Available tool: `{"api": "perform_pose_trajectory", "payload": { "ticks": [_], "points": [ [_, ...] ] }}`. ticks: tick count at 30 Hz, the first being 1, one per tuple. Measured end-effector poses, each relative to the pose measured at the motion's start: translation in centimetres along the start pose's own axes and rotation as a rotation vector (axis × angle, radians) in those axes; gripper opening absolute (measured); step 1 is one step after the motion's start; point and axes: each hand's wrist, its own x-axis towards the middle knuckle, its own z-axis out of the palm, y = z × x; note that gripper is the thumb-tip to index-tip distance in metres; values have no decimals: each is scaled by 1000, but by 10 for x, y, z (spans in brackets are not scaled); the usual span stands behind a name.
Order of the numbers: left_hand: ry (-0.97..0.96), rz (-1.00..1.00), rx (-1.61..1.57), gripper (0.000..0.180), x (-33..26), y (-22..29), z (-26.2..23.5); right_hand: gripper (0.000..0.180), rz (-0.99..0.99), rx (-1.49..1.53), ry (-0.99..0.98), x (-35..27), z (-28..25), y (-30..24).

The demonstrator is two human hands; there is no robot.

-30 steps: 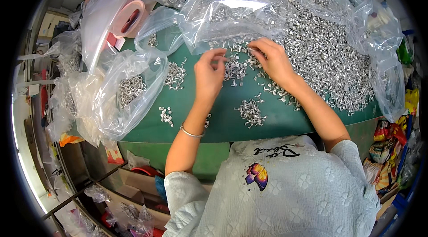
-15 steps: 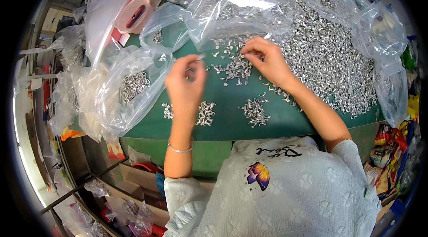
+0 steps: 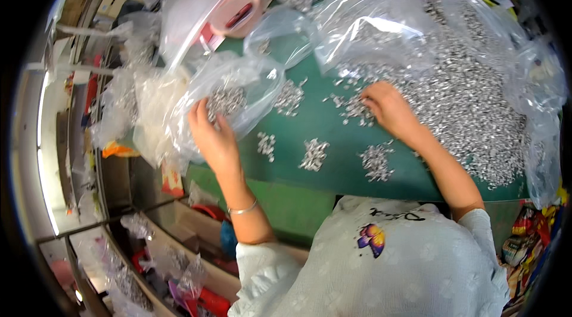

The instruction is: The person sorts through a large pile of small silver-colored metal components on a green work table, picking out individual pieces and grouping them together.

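A green table top (image 3: 333, 132) carries a big heap of small silvery metal parts (image 3: 471, 108) on the right, partly under clear plastic sheeting (image 3: 381, 31). My right hand (image 3: 390, 111) rests on the heap's left edge, fingers curled over loose parts. My left hand (image 3: 211, 135) reaches to the table's left end, fingers spread at the mouth of a clear plastic bag (image 3: 238, 93) that holds some silvery parts. Three small piles of parts (image 3: 314, 154) lie between my hands.
More crumpled clear bags (image 3: 140, 108) hang off the table's left edge. A pink roll of tape (image 3: 235, 13) lies under plastic at the back left. Shelves and bins with bags (image 3: 149, 257) sit below on the left. Coloured packets (image 3: 527, 245) are at the lower right.
My left hand has swung from the middle of the table out to the left, to the open bag. My right hand has stayed at the edge of the heap.
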Motion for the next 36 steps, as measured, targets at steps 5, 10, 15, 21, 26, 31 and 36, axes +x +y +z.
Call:
{"api": "perform_pose_trajectory", "payload": {
  "ticks": [5, 10, 15, 21, 26, 31, 36],
  "points": [
    [-53, -32, -153, 25, -11, 32, -3, 12, -138, 129, 151, -6, -71, -37],
    [-192, -3, -335, 23, -32, 70, 9, 19, -282, -211, 691, 30, -163, -38],
    [-383, 109, -438, 25, -50, 98, 28, 17, -298, -712, 825, 117, -228, 17],
    [-691, 133, -434, 41, -66, 77, 58, 12, -21, -85, 370, 43, -149, -26],
    [-729, 312, -411, 47, -71, 89, 87, 37, -103, 49, -304, -10, -44, -22],
    [-777, 348, -474, 39, -76, 71, 107, 31, -231, -316, -203, -14, -12, 6],
    [-840, 84, -683, 30, -73, 75, 99, 21, -116, -471, -33, -18, -35, 30]
  ]
}}
